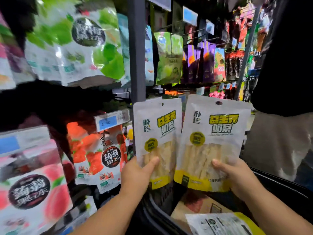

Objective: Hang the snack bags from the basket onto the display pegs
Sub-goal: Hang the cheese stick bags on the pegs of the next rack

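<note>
Snack bags, two, identical: white pouch, yellow-green lettering, clear window showing pale strips, yellow band at the bottom. Both are held upright, faces to the camera, side by side below the grey post [137, 48] of the rack.

Left grip [135, 173]: clamped on the left snack bag [157, 133] near its lower left edge, thumb across the front of the window, fingers hidden behind. This bag sits straight below the post, its top edge just overlapping the post's foot.

Right grip [237, 175]: clamped on the right snack bag [215, 136] at its lower right corner, thumb on the front, fingers hidden behind. This bag is below and right of the post, slightly tilted, its left edge lying over the left bag's right edge. The hang hole at its top centre is free.

Basket [162, 195]: black, below the post and running to its right, under both bags. Inside it, one more pouch [218, 224] with a yellow edge lies printed back up on a brown carton [199, 204].

Left of the post: green-fruit bag [79, 43] high; strawberry jelly bags [100, 155] low, with a blue price tag [108, 122] reading 4.90 above them; peach jelly bag [32, 187] furthest left.

Right of the post, high: display pegs [191, 32] carrying purple and red packs, blurred. Far right of the post: a person in a black top [288, 56].
</note>
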Demonstrator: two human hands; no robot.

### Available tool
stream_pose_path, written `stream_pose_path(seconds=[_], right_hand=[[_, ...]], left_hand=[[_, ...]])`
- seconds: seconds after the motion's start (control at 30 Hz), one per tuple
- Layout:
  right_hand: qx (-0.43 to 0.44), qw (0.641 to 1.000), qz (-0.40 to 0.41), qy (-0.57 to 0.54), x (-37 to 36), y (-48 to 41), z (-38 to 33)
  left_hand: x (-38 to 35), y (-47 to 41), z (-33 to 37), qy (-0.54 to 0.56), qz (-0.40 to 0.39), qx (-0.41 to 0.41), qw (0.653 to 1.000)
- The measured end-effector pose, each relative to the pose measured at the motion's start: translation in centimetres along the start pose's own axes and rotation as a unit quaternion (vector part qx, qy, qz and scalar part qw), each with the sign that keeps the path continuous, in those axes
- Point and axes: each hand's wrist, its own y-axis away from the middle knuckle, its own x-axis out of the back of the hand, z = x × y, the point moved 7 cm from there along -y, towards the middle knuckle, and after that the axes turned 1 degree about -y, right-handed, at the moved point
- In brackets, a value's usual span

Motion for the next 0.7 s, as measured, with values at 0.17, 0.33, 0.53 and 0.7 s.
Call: stream_pose_path(seconds=[0.17,0.33,0.53,0.7], right_hand=[[0.043,0.997,-0.061,0.016,-7.1,-0.1,-3.3],[0.067,0.985,-0.155,0.036,-16.0,1.1,-5.0],[0.059,0.958,-0.28,0.02,-28.1,5.8,-5.7],[0.068,0.912,-0.404,0.007,-37.7,12.1,-5.8]], left_hand=[[5.7,0.6,1.5,0.005,0.02,-0.021,1.0],[13.3,2.3,1.1,0.017,0.072,-0.023,0.997],[24.2,7.2,0.4,0.009,0.149,0.001,0.989],[33.9,13.7,-1.2,0.002,0.254,0.044,0.966]])
